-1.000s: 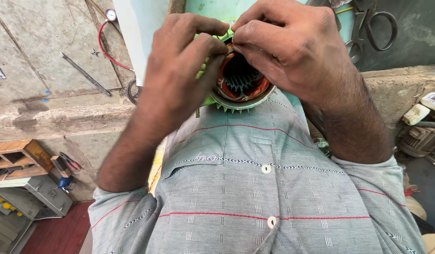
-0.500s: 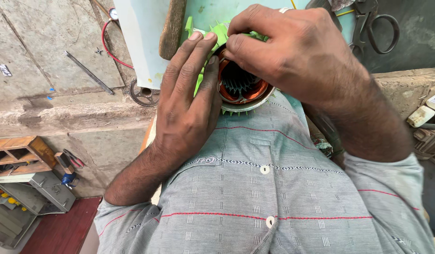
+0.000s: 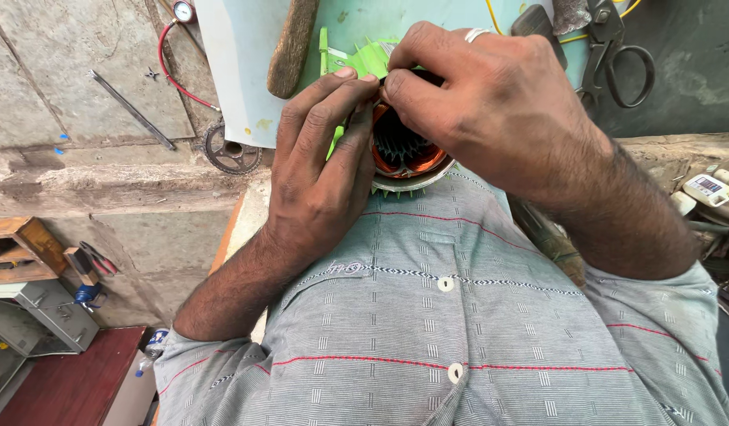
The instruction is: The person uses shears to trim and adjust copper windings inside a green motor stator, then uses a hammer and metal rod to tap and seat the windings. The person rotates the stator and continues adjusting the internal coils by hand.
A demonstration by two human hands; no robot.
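At upper centre, the left hand [image 3: 321,181] presses its fingers together against the motor stator [image 3: 404,154]; the right hand [image 3: 490,102] pinches green insulation paper [image 3: 364,59] at its rim, hiding most of it. Scissors [image 3: 620,55] lie upper right, a wooden handle [image 3: 292,47] upper centre
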